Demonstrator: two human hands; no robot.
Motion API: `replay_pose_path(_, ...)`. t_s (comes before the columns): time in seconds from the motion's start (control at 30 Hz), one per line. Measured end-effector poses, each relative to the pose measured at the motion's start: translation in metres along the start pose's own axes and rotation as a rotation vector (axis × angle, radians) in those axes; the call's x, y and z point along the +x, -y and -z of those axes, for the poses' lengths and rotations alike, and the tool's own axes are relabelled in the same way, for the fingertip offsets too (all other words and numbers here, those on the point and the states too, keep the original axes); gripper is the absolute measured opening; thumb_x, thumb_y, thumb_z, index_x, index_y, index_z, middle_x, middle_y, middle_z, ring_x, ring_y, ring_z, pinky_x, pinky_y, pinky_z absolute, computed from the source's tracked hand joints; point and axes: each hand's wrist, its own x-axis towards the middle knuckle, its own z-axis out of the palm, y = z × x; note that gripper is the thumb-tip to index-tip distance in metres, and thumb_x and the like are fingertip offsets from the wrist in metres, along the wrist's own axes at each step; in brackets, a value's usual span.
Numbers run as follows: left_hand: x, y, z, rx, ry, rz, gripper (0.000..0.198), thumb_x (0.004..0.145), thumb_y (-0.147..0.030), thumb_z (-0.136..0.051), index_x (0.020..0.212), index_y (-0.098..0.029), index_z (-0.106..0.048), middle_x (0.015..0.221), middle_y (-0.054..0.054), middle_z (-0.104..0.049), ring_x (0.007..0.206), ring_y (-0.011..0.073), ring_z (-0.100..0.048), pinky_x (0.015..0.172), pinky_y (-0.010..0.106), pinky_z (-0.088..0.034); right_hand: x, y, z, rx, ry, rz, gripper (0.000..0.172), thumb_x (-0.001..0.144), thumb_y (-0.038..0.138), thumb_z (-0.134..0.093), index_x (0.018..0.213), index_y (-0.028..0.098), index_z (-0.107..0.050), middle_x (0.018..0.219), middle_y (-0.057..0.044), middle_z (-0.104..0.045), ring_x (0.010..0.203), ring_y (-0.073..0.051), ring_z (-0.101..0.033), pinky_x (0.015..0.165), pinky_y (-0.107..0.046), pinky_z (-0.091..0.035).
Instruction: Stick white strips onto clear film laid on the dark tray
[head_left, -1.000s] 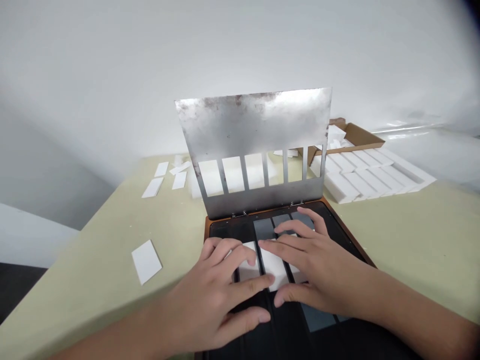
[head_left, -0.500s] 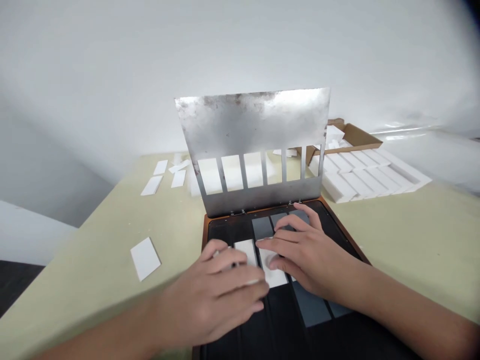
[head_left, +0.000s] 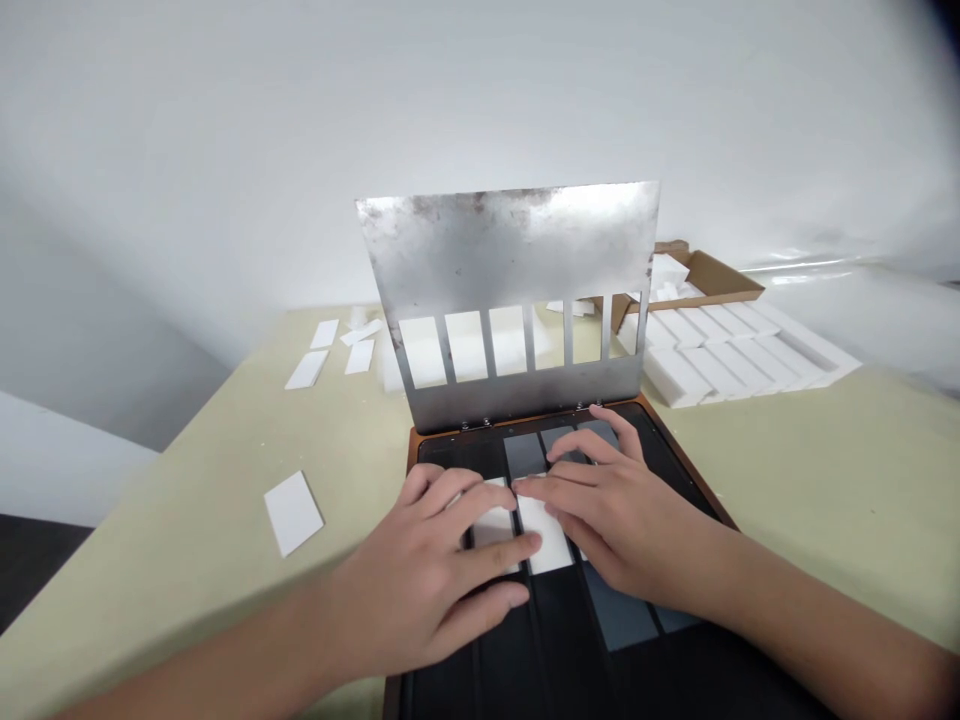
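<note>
White tiles (head_left: 544,538) on a black tray (head_left: 457,458) — left hand (head_left: 424,570), right hand (head_left: 622,520), open, flat on them, gripping nothing

**Pale green surface carrying a board, loose white pieces and packing**

The pale green surface (head_left: 165,560) carries a black board (head_left: 450,680) with a brown edge at its centre. Left of the board lie a white rectangular piece (head_left: 293,513) on its own and, further back, several smaller white pieces (head_left: 307,370) scattered near one another. Back right sits a white foam tray (head_left: 720,365), with an open cardboard box (head_left: 709,278) just behind it.
</note>
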Motion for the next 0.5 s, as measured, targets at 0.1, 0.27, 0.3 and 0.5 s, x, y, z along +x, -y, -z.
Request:
replay_pose_path(0.1,-0.003,0.001,-0.002,0.012,0.005,0.045,0.032,0.102,-0.032,-0.064,0.134,-0.031,-0.070,0.126,0.010,-0.063,0.106,0.0295,-0.053,0.086,0.042,-0.029,-0.001,0.003,0.003,0.015,0.016,-0.012,0.054,0.095,0.010,-0.059,0.144,0.031,-0.060,0.105,0.003,-0.078,0.119,-0.023,-0.057,0.126,-0.056,-0.005)
replay_pose_path(0.27,-0.002,0.000,-0.001,0.026,0.039,0.046,0.036,0.103,-0.034,-0.063,0.138,-0.030,-0.068,0.117,0.010,-0.060,0.102,0.0284,-0.052,0.085,0.042,-0.029,-0.001,0.006,0.004,-0.046,0.044,-0.044,0.048,0.102,0.024,-0.055,0.150,0.029,-0.056,0.113,-0.001,-0.075,0.124,-0.024,-0.055,0.127,-0.058,-0.008)
replay_pose_path(0.3,-0.002,0.000,-0.001,0.028,0.044,0.041,0.036,0.103,-0.034,-0.062,0.139,-0.030,-0.067,0.116,0.010,-0.060,0.102,0.0284,-0.051,0.086,0.042,-0.030,-0.001,0.006,0.003,-0.090,0.040,-0.054,0.046,0.105,0.030,-0.053,0.151,0.027,-0.055,0.125,-0.004,-0.072,0.130,-0.026,-0.053,0.127,-0.060,-0.008)
replay_pose_path(0.5,0.000,0.000,0.000,0.038,0.043,0.018,0.045,0.104,-0.034,-0.062,0.148,-0.030,-0.060,0.112,0.010,-0.060,0.100,0.0278,-0.051,0.086,0.041,-0.030,-0.002,-0.001,-0.005,-0.330,0.064,-0.083,0.055,0.110,0.051,-0.040,0.152,0.019,-0.055,0.167,-0.010,-0.041,0.157,-0.041,-0.021,0.125,-0.069,-0.006)
